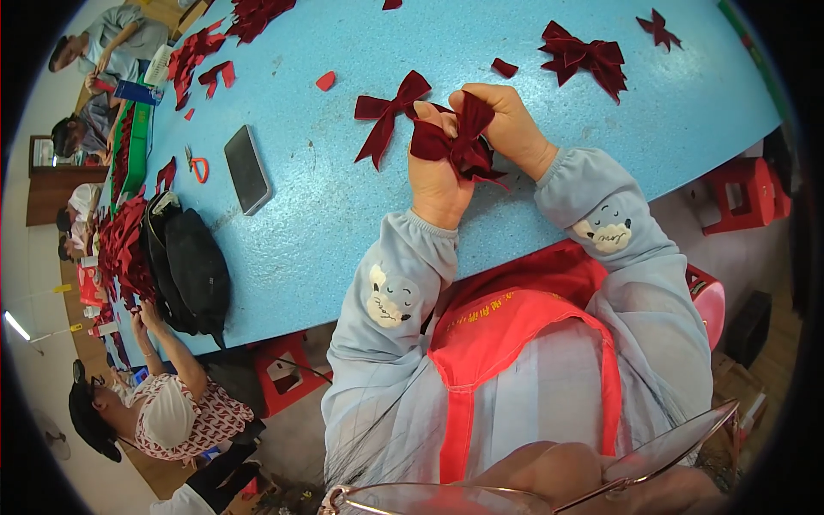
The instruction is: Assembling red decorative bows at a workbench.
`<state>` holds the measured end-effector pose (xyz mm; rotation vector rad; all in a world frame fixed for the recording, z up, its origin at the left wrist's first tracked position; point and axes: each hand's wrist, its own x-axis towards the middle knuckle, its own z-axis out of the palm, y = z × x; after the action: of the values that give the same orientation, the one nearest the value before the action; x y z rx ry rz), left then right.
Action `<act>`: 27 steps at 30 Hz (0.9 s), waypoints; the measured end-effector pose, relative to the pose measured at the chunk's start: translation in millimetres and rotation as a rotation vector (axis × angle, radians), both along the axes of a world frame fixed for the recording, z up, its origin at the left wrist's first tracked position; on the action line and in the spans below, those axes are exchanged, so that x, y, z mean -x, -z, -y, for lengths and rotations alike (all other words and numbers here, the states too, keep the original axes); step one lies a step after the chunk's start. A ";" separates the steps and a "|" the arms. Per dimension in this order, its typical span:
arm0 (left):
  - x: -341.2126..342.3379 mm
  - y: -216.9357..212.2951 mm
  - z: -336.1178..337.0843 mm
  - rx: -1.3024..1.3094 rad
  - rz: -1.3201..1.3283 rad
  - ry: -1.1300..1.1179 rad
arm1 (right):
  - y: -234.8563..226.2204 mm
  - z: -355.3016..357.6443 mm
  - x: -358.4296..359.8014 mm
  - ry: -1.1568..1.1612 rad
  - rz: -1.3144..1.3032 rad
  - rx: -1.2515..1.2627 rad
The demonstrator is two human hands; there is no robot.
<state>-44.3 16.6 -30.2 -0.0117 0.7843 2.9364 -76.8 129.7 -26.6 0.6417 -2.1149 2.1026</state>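
Between both hands, above the near part of the blue table (pixel 326 257), is a dark red velvet bow (pixel 468 142). My left hand (pixel 436 184) is closed on it from below left, the thumb upright behind its loop. From the right, my right hand (pixel 515 129) pinches the bow's upper right loop; some of its fingertips are hidden behind the fabric. A second velvet bow (pixel 390 112) lies just beyond my left hand, its tails toward the left. Farther right, a small pile of bows (pixel 584 58) rests on the table.
A phone (pixel 247 170), orange-handled scissors (pixel 197 165) and a black bag (pixel 189 266) lie left. Red ribbon pieces (pixel 129 249) are heaped beyond the bag. A co-worker (pixel 172 403) sits at the left edge, with others farther off. Red stools (pixel 742 197) stand under the right side.
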 end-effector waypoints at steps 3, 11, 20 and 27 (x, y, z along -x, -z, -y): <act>2.1 3.7 0.6 -0.045 0.025 -0.026 | -7.2 -2.3 -0.1 0.023 0.060 -0.033; -10.4 -0.6 0.1 0.360 -0.026 0.176 | -13.5 -37.9 -5.9 -0.002 -0.102 0.009; -24.8 -9.4 -34.4 0.334 0.203 0.146 | -6.8 -42.6 -44.1 0.270 0.245 0.240; -27.7 -1.2 -47.2 0.309 0.094 0.226 | -0.3 -48.8 -56.0 0.450 0.067 0.354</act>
<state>-16.6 63.9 -29.0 -0.0788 1.1335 2.5595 -20.9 178.5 -26.3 0.0478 -1.6461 2.1628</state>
